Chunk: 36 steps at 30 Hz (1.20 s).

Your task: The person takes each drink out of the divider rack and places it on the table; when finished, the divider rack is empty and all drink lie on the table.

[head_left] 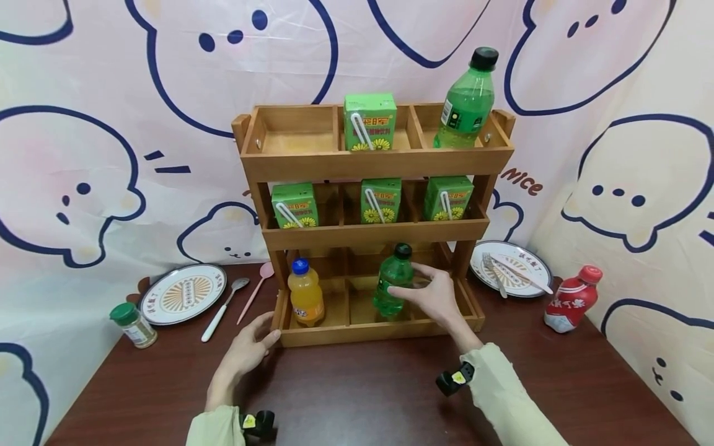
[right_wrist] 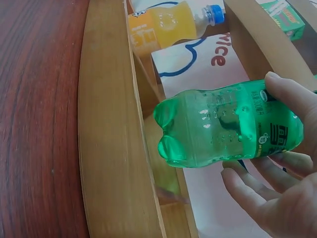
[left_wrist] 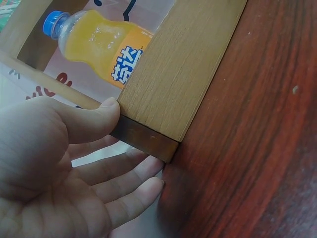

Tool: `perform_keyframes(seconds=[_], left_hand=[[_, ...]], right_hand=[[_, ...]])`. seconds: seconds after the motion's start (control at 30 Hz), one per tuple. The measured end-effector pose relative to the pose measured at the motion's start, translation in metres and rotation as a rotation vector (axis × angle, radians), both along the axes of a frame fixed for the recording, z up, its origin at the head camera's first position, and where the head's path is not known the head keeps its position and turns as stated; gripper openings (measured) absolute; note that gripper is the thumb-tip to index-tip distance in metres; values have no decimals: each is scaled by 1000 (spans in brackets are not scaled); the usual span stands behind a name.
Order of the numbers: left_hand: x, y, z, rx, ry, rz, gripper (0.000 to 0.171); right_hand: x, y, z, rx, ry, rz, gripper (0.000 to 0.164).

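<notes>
Fingers (right_wrist: 246, 192) and thumb of my right hand (head_left: 434, 296) curve round a clear green plastic bottle with a black cap (head_left: 393, 286), parted only by its width. I hold it nearly upright in the bottom tier of a three-tier brown wooden rack (head_left: 368, 164), right of the divider beside the orange drink; whether its base touches the floor, I cannot tell. My left hand (head_left: 245, 348) lies loosely spread, thumb against the rack's lower left corner, fingers along its outer side.

I count four green drink cartons with white straws (head_left: 370, 121), one in the top tier and three in the middle; a second green bottle (head_left: 465, 111) at top right; one orange drink in a blue-capped bottle (head_left: 307, 298); two white patterned plates (head_left: 515, 254), one red bottle (head_left: 573, 299) and one green-lidded shaker (head_left: 134, 325).

A low front lip (head_left: 374, 334) edges the bottom tier. I have a gap between the bottle I hold and the orange one, and dark red-brown tabletop (head_left: 362, 396) in front.

My right wrist view shows the held bottle's lobed base; my left shows the orange label's large lettering. Only the head view takes in both plates.
</notes>
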State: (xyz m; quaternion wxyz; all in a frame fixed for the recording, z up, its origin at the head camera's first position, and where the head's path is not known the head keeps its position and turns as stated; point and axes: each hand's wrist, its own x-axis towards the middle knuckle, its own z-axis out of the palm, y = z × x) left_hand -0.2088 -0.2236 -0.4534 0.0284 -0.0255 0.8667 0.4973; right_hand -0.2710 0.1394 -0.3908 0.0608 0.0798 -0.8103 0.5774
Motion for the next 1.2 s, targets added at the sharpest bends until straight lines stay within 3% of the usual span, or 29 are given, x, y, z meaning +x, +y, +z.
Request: perform_keyframes(seconds=[0.53,0.87,1.2], left_hand=[[4,0,1,-3,-8,0,50],[2,1,0,-2,-4,-3,51],[2,0,1,-10,-7,-5,52]], right_hand=[[15,51,7,54,12,-116,76],[32,98,2,124,10,-197,76],[43,138,6,189,38,-355,76]])
